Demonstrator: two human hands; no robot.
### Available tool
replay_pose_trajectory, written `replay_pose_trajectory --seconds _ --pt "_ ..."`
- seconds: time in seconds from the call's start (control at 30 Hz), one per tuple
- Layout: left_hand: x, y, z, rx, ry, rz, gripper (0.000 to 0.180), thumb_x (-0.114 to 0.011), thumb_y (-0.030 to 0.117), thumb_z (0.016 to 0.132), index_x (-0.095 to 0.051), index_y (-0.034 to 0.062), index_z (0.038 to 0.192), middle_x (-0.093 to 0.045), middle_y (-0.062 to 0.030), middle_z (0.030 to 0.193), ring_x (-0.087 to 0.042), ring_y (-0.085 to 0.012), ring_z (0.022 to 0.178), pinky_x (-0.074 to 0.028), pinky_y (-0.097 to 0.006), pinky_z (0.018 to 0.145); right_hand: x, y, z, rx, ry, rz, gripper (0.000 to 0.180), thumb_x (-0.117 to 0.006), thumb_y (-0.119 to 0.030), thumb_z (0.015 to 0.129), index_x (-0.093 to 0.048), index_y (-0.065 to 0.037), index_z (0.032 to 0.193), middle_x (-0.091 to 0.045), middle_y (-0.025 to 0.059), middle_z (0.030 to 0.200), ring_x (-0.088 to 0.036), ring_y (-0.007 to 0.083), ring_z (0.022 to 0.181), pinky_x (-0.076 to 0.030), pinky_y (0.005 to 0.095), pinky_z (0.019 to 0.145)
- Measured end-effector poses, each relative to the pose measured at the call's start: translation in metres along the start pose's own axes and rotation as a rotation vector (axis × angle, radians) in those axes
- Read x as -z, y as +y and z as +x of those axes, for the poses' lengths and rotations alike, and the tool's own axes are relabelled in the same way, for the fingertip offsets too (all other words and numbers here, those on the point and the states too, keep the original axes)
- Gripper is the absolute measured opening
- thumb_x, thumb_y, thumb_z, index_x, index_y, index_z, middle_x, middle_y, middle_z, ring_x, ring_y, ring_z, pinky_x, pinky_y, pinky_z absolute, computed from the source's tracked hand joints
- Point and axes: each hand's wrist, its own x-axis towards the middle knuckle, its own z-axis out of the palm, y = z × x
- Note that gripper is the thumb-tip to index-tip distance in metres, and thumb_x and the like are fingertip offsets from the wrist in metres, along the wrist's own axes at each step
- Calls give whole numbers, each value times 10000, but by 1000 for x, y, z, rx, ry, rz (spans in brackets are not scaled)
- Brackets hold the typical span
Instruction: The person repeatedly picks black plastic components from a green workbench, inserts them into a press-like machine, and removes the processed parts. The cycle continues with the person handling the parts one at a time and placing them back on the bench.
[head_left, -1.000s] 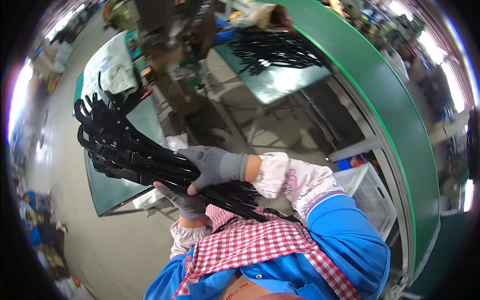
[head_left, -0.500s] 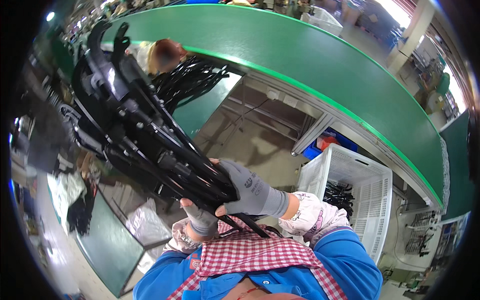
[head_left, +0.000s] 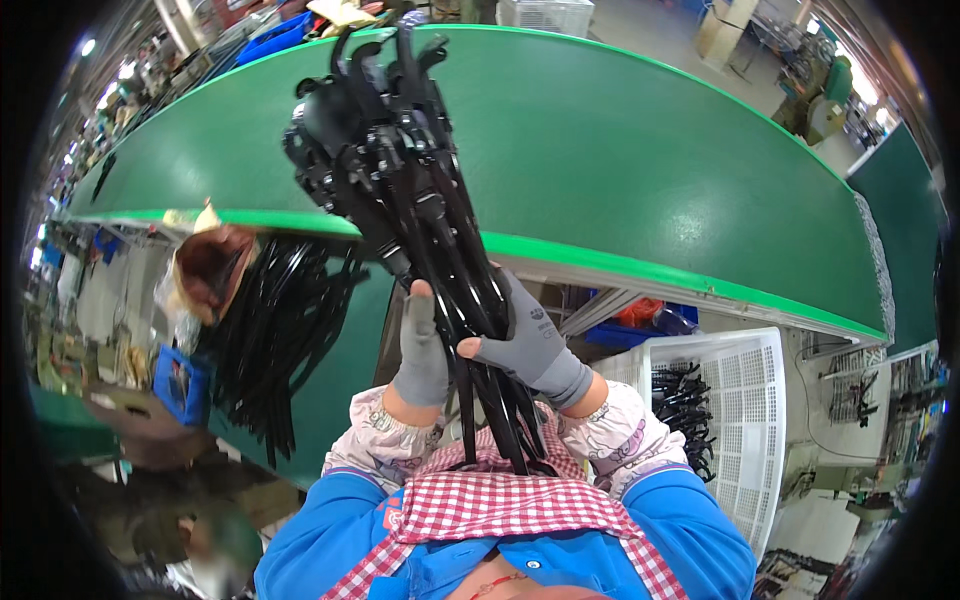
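Between my hands is a bundle of glossy black rods (head_left: 465, 260), with curved, hooked pieces at the far end and thin ends running down to my checked apron. In a grey glove with bare fingertips, my left hand (head_left: 420, 345) presses against the bundle's left side. My right hand (head_left: 530, 335), gloved the same way, is wrapped round it from the right, its thumb lying across the front. The bundle's hooked end reaches over the green conveyor belt (head_left: 620, 150). Whether the rods are tied together I cannot tell.
Several more black rods (head_left: 285, 340) lie on a green side table to the left, beside a brown-lined bag (head_left: 212, 270) and a blue bin (head_left: 182, 385). At the right stands a white perforated crate (head_left: 745, 420) holding black parts (head_left: 682, 410). Another blue bin (head_left: 620, 335) sits under the conveyor.
My body has turned left toward the side table. The bundle has swung from the left to nearly upright before me, over the conveyor. Both hands still hold it, now farther from my apron.
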Motion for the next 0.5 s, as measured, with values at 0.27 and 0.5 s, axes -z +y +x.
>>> replay_pose_trajectory --seconds 0.27,0.5 --pt "-3 -64 268 129 -134 -57 538 -505 456 1020 -585 -18 1260 -679 -109 1133 -687 -203 969 -566 -334 850 146 56 163 -44 275 89 842 -847 -401 722 -450 15 1337 -598 111 1216 -578 204 1124 -455 344 984" --pt "-23 -99 515 177 -140 185 560 -527 484 1005 -574 -6 1272 -674 -100 1122 -667 -187 977 -540 -332 897 286 119 330 -34 419 13 756 -822 -347 797 -474 -1 1372 -620 89 1260 -589 178 1125 -468 333 986"
